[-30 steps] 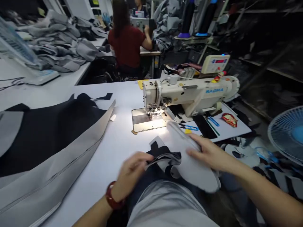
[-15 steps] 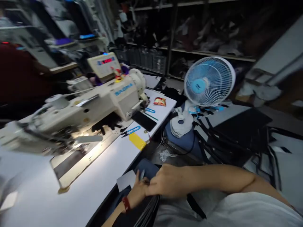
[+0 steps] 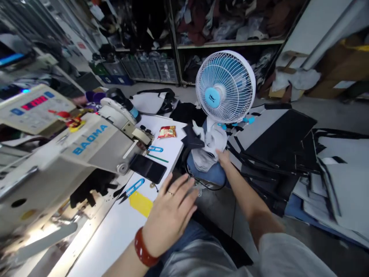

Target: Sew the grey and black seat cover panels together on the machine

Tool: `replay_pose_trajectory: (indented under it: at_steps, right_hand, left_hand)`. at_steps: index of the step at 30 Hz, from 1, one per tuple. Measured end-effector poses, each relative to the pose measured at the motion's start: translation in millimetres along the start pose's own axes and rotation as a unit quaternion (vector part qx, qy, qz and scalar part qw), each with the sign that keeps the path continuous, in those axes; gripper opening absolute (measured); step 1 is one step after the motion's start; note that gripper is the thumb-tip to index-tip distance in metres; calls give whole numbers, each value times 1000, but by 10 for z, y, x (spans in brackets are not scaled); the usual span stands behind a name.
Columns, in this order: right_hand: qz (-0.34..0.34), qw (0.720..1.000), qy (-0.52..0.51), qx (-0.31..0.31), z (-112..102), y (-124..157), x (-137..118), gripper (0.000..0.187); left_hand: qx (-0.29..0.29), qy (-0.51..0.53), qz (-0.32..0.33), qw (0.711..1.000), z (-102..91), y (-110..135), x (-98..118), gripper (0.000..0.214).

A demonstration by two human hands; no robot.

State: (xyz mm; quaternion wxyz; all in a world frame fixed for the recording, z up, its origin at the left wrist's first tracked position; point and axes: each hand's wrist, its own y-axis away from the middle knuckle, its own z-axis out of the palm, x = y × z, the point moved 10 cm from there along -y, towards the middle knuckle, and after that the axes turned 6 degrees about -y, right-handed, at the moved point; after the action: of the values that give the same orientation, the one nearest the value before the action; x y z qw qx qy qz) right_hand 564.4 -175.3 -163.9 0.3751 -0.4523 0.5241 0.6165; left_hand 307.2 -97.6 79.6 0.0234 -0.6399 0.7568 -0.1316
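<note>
My left hand [image 3: 170, 215] is open with its fingers spread, hovering over the table's near edge beside a yellow tag [image 3: 140, 204]. It wears a ring and a red bracelet. My right arm stretches out to a pile of white and grey cut pieces [image 3: 206, 154] on a blue stool under a fan. My right hand [image 3: 223, 157] touches that pile, and its fingers are mostly hidden in the pieces. Blue thread snips [image 3: 131, 189] lie just left of my left hand.
A cream BAOMA sewing machine [image 3: 89, 142] fills the left, with its control panel [image 3: 34, 107] behind. A dark phone [image 3: 147, 168] and a snack packet [image 3: 167, 132] lie on the white table. A white-and-blue fan [image 3: 225, 86] stands ahead. Black and grey panels [image 3: 279, 142] are stacked at right.
The view has swung right. My hands have parted from the fabric piece in my lap: the right one reached out to the pile under the fan, the left one opened.
</note>
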Motion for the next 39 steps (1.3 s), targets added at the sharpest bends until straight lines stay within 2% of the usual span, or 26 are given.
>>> replay_pose_trajectory:
  at_steps: [2, 4, 6, 8, 12, 13, 15, 17, 19, 21, 24, 26, 29, 31, 34, 37, 39]
  right_hand:
    - [44, 999, 8, 16, 1, -86, 395, 29]
    - [71, 997, 19, 19, 11, -154, 654, 30]
    - [73, 997, 34, 15, 20, -223, 764, 30]
    - [52, 997, 59, 18, 11, -259, 757, 37]
    - [-28, 989, 134, 61, -72, -78, 560, 75]
    - [-58, 982, 166, 65, -63, 5, 482, 79]
    - [-136, 952, 273, 24, 107, 151, 317, 69]
    - [-203, 898, 385, -69, 436, 221, 247, 51]
    - [-231, 848, 448, -164, 742, 186, 279, 40]
    - [-235, 826, 464, -218, 928, 68, 304, 32]
    - [-251, 796, 490, -251, 1080, -67, 297, 34]
    - [-257, 786, 506, -244, 1100, -111, 302, 40]
    - [-234, 783, 534, -218, 1066, -204, 394, 56]
    - [-213, 780, 549, -213, 1069, -288, 465, 65]
    - [-217, 773, 554, -222, 1119, -324, 408, 59]
    - [-259, 769, 534, -236, 1069, -126, 191, 46]
    - [-281, 770, 519, -243, 919, 133, 127, 45]
  left_hand:
    - [-49, -7, 19, 999, 383, 200, -29, 32]
    - [-86, -17, 20, 996, 689, 432, -117, 31]
    - [-113, -20, 12, 993, 877, 628, -210, 31]
    - [-120, -23, 5, 993, 940, 752, -274, 31]
    - [-91, -38, 18, 995, 865, 846, -297, 31]
    - [-81, -39, 25, 996, 841, 865, -296, 31]
    - [-67, -40, 44, 996, 822, 920, -297, 33]
    - [-72, -42, 72, 994, 884, 1004, -311, 35]
    - [-68, -46, 102, 991, 963, 1099, -344, 36]
    - [-45, -49, 119, 991, 1004, 1188, -402, 38]
    - [-10, -61, 105, 993, 994, 1307, -517, 38]
    - [-33, -67, 67, 995, 1022, 1375, -586, 36]
    - [-41, -48, 23, 998, 1000, 1450, -550, 32]
    - [-20, -29, 14, 999, 937, 1469, -481, 28]
    - [13, -27, -22, 999, 763, 1521, -506, 30]
    - [25, -107, -82, 990, 504, 1710, -653, 39]
    - [-11, -185, -113, 976, 424, 1908, -766, 54]
